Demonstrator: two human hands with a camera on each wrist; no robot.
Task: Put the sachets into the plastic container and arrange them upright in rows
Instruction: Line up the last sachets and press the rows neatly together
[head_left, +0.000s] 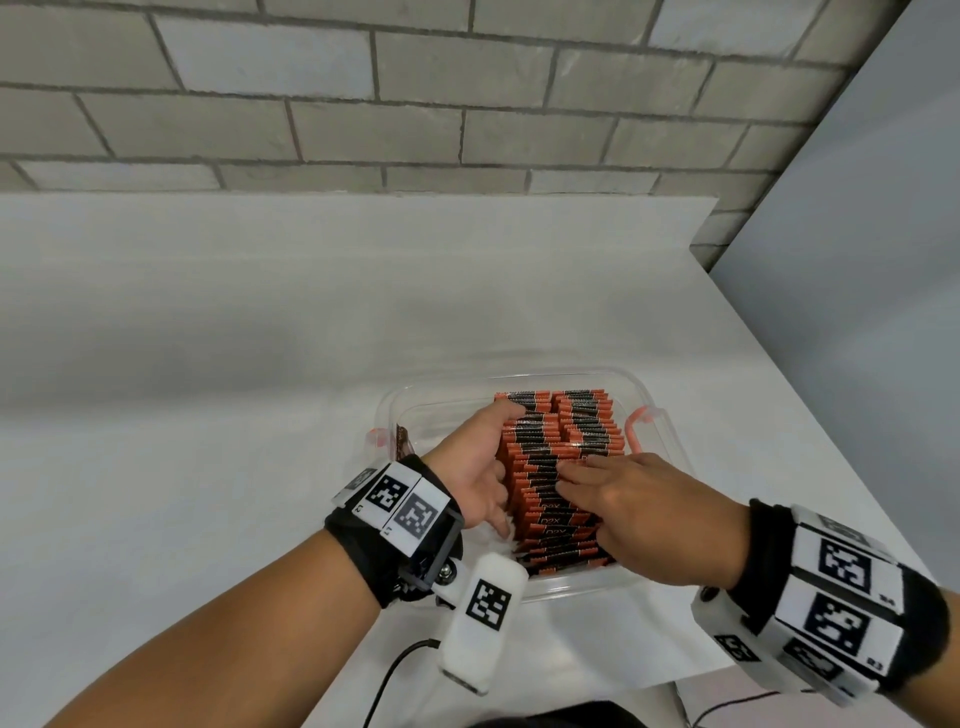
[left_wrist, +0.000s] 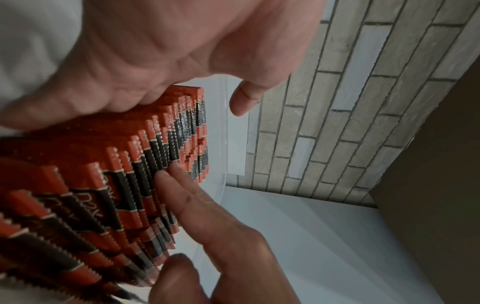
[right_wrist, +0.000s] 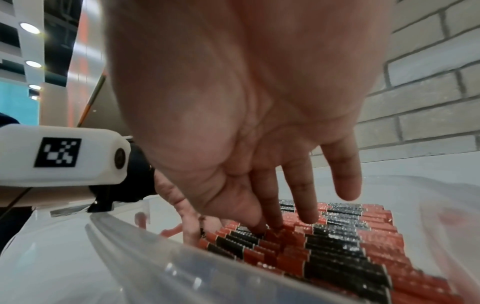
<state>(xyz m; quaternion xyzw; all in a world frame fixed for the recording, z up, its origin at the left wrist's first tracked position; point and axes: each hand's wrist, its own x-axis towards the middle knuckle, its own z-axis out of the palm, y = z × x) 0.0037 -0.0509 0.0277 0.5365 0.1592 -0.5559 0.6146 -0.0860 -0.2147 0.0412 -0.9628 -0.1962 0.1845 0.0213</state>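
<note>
While both hands flank upright sachets (head_left: 563, 467) in container (head_left: 670, 452), left hand (head_left: 475, 467) fingers released, right hand (head_left: 639, 514) fingers released

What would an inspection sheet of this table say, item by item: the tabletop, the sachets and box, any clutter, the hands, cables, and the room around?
Surface: white table, bare where visible.
Job's things: clear plastic container on the table; orange-and-black sachets stand on edge in two rows on its right side; one brown sachet sits apart at the left wall.
Clutter: nothing seen.
Hands: left hand presses flat against the left side of the rows; right hand lies on their tops, fingers straight. Both wrists wear marker bands.
Cables: black cable below the left wrist; another near the right wrist.
Surroundings: grey brick wall behind, plain panel on the right.
</note>
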